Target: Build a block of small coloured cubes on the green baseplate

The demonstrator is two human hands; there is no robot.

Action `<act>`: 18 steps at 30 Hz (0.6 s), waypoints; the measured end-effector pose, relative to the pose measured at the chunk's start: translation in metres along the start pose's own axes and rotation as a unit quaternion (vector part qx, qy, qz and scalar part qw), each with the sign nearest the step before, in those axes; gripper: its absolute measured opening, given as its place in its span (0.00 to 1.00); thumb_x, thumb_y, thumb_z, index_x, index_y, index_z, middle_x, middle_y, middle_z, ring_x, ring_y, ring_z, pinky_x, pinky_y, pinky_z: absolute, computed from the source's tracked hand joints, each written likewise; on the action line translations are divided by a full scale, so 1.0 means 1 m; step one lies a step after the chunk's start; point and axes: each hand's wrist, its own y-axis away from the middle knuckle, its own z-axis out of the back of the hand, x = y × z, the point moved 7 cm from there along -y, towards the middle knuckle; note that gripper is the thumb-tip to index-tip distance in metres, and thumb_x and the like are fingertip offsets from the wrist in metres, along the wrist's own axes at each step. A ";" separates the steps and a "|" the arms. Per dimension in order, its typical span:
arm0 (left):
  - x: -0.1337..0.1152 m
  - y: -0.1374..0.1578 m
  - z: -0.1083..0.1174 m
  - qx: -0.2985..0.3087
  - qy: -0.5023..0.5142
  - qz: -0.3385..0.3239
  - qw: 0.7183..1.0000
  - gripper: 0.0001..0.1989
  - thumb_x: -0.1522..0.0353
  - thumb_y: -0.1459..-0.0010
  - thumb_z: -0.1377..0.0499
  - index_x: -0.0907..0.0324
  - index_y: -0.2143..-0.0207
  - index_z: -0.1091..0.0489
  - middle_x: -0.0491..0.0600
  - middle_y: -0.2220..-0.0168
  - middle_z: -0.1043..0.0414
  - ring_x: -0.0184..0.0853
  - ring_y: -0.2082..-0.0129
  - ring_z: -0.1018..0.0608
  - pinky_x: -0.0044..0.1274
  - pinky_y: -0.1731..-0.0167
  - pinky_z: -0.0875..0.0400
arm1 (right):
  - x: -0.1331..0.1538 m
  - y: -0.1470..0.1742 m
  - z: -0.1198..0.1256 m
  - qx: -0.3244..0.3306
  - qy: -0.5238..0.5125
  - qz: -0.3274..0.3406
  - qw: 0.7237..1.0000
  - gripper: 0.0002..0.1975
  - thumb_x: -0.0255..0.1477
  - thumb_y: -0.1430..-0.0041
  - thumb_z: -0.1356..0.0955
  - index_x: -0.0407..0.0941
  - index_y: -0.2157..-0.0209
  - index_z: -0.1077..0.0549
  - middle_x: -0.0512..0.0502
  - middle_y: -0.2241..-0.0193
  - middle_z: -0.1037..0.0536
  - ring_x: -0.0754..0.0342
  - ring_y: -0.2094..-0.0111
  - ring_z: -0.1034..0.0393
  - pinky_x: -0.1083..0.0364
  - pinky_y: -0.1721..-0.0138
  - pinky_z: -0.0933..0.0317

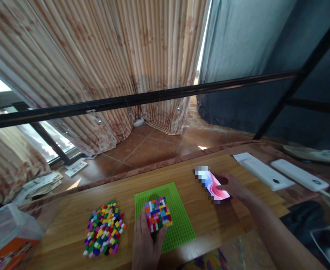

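Observation:
On a green studded baseplate (179,221) sits a block of small multicoloured toy bricks (158,213). My left hand (146,240) grips this block at its near left side, fingers along the left edge and thumb at the near right corner. A smartphone (211,183) with a lit pink and blue screen lies to the right of the baseplate, partly blurred out. My right hand (230,186) holds the phone by its right edge, thumb over the screen. Left of the baseplate is a pile of loose coloured bricks (104,228).
The wooden board (66,221) carries these things. A clear plastic tub (11,228) with an orange label stands at far left. Two white oblong devices (266,174) lie at right, with a white cable (326,227). A black metal rail (153,98) crosses before the curtains.

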 end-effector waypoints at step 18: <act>-0.008 0.000 0.002 0.015 0.041 0.059 0.997 0.36 0.57 0.39 0.44 0.63 0.35 0.52 0.63 0.43 0.35 0.49 0.43 0.30 0.42 0.48 0.29 | -0.033 0.070 0.023 -0.222 -0.303 -0.143 0.916 0.20 0.43 0.57 0.32 0.44 0.65 0.25 0.47 0.70 0.22 0.52 0.69 0.28 0.54 0.69 0.33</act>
